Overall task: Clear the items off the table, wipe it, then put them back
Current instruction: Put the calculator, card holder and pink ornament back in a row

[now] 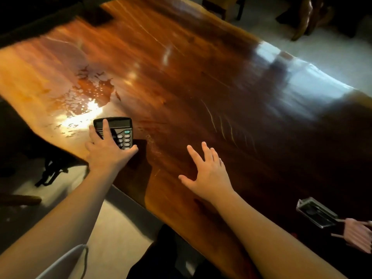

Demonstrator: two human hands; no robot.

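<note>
A black calculator [120, 129] lies near the left front edge of the glossy wooden table [201, 87]. My left hand [106, 150] grips it, thumb along its near end and fingers spread over the display and keys. My right hand [207, 172] hovers flat over the bare wood to the right, fingers apart and holding nothing. A wet, smeared patch [86, 97] glistens on the tabletop just beyond the calculator.
A clear plastic case with dark contents [316, 212] and a bundle of pink sticks [358, 234] lie at the table's right front corner. Dark chairs [306, 15] stand on the pale floor beyond the far edge. A black object [52, 172] sits on the floor at left.
</note>
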